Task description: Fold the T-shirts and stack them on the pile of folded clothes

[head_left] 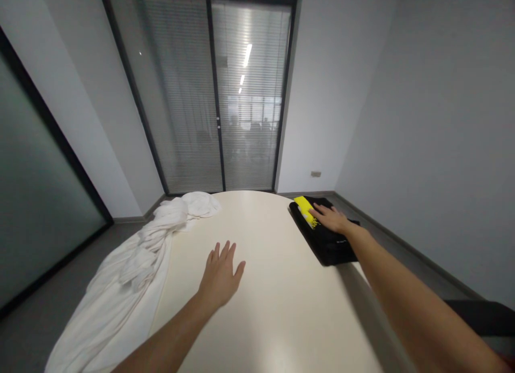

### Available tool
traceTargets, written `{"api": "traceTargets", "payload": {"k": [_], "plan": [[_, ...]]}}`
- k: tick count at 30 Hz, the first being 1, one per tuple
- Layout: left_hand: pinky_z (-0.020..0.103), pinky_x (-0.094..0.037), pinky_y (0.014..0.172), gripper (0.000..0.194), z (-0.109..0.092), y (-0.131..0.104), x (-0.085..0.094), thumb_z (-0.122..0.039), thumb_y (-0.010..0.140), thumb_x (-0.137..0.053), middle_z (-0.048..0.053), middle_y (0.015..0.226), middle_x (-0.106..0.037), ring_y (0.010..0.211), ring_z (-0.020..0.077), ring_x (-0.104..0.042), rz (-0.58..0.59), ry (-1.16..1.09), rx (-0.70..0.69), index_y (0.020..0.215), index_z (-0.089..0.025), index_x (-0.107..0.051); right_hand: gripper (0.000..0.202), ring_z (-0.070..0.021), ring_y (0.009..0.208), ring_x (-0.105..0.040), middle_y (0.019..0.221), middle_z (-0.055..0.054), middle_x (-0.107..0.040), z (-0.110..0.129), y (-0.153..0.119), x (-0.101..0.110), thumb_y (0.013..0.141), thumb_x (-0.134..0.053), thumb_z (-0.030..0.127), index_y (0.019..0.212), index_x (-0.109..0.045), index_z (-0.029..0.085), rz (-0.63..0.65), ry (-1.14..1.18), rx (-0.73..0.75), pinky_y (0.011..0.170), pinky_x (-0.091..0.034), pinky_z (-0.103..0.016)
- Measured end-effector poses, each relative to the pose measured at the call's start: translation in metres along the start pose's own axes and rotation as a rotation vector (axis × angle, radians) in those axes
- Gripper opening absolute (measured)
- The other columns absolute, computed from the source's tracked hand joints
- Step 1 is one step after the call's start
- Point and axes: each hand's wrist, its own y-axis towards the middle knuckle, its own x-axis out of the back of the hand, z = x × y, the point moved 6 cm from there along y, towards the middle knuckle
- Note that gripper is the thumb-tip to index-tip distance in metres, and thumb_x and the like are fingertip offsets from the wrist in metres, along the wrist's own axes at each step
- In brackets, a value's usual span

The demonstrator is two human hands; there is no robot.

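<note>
A black folded cloth item (322, 244), possibly a garment, lies at the right edge of the pale table. A bright yellow patch (306, 209) with a speckled lower end shows on its upper left part. My right hand (330, 218) rests on the black cloth with its fingers spread, the fingertips by the yellow patch. Part of the cloth is hidden under that hand and forearm. Near the middle of the table, my left hand (220, 276) is open, fingers apart and holding nothing; I cannot tell whether it touches the surface.
Along the left side of the table (257, 228) a crumpled white cloth (132, 271) is heaped and hangs over the edge. Glass doors with blinds (249, 121) stand beyond the far end. A dark object (478, 316) is low at the right, beside the wall.
</note>
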Motion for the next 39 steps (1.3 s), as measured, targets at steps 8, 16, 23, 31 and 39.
{"api": "traceTargets", "payload": {"k": [8,16,23,31,39], "plan": [[0.054,-0.024,0.118,0.063,0.001,-0.001,0.003,-0.048,0.099,-0.035,0.015,0.157,-0.037,0.147,0.0382,-0.026,-0.01,-0.028,-0.004,0.148,-0.01,-0.044,0.05,-0.0385,0.133,-0.046,0.144,-0.013,-0.054,0.038,-0.022,0.032,0.092,-0.048,0.05,0.13,-0.063,0.021,-0.114,-0.051,-0.002,0.109,-0.031,-0.059],[0.052,-0.03,0.116,0.06,0.0,-0.001,0.009,-0.045,0.098,-0.038,0.015,0.154,-0.043,0.145,0.0368,-0.032,-0.033,-0.037,-0.01,0.147,-0.009,-0.046,0.032,-0.0224,0.094,-0.065,0.105,-0.01,-0.072,0.149,-0.081,0.007,0.099,-0.043,0.039,0.102,-0.068,0.019,-0.215,0.241,0.219,0.081,-0.044,-0.03],[0.052,-0.029,0.114,0.046,0.033,0.012,0.046,-0.04,0.093,-0.05,0.018,0.151,-0.045,0.142,0.038,-0.036,-0.156,0.161,0.059,0.128,-0.014,-0.065,0.032,-0.0224,0.101,-0.06,0.108,-0.01,-0.07,0.16,-0.103,-0.04,0.101,-0.042,0.037,0.106,-0.068,0.018,-0.123,0.275,0.305,0.092,-0.04,-0.032],[0.058,-0.038,0.101,0.054,0.146,0.008,0.089,-0.039,0.093,-0.048,0.028,0.153,-0.033,0.133,0.0473,-0.04,-0.343,0.362,0.462,0.136,-0.009,-0.056,0.031,-0.0233,0.105,-0.057,0.109,-0.009,-0.068,0.164,-0.105,-0.041,0.1,-0.044,0.037,0.102,-0.07,0.02,-0.082,0.292,0.296,0.094,-0.039,-0.033],[0.061,-0.02,0.116,0.042,0.117,0.017,0.082,-0.023,0.093,-0.042,0.018,0.141,-0.053,0.135,0.0386,-0.037,-0.418,0.311,0.174,0.128,-0.009,-0.06,0.032,-0.0231,0.104,-0.056,0.109,-0.009,-0.067,0.163,-0.106,-0.042,0.1,-0.045,0.038,0.104,-0.07,0.019,-0.068,0.315,0.334,0.096,-0.039,-0.033]]}}
